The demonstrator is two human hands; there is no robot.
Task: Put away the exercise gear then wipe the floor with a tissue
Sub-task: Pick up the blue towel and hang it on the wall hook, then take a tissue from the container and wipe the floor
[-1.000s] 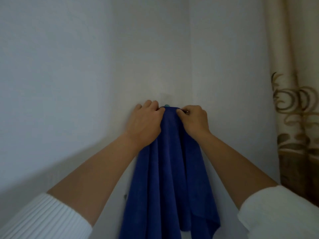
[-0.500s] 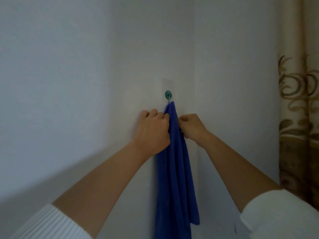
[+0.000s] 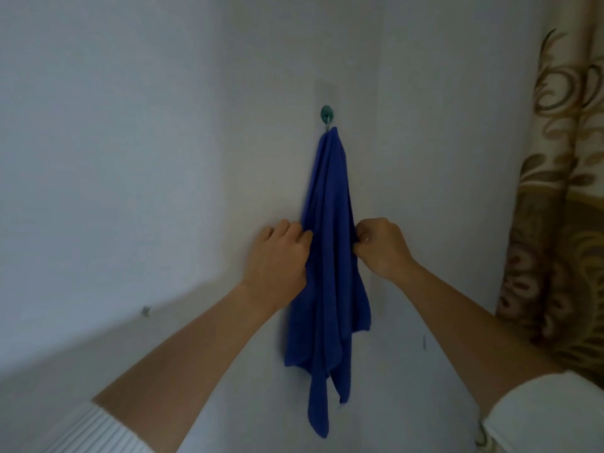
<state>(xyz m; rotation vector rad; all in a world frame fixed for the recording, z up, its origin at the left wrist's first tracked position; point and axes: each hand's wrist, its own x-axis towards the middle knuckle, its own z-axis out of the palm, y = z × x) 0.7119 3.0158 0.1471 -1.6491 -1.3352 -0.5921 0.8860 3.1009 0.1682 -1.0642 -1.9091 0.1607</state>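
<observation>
Blue towel (image 3: 328,256), between the hands: soft matt cloth, looking fleecy. Hook (image 3: 327,113) above them: glossy teal plastic with metal prong. Wall (image 3: 147,142): matt, faintly textured. Curtain (image 3: 562,197), rightward: woven patterned fabric. Sleeves (image 3: 549,420): white ribbed knit.

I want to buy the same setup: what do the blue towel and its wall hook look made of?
The blue towel looks like soft microfibre or terry: matte, slightly fuzzy, falling in limp folds. The hook seems to have a glossy teal plastic cap on a clear adhesive pad, with a thin, probably metal prong below; it is too small to be sure.
</observation>
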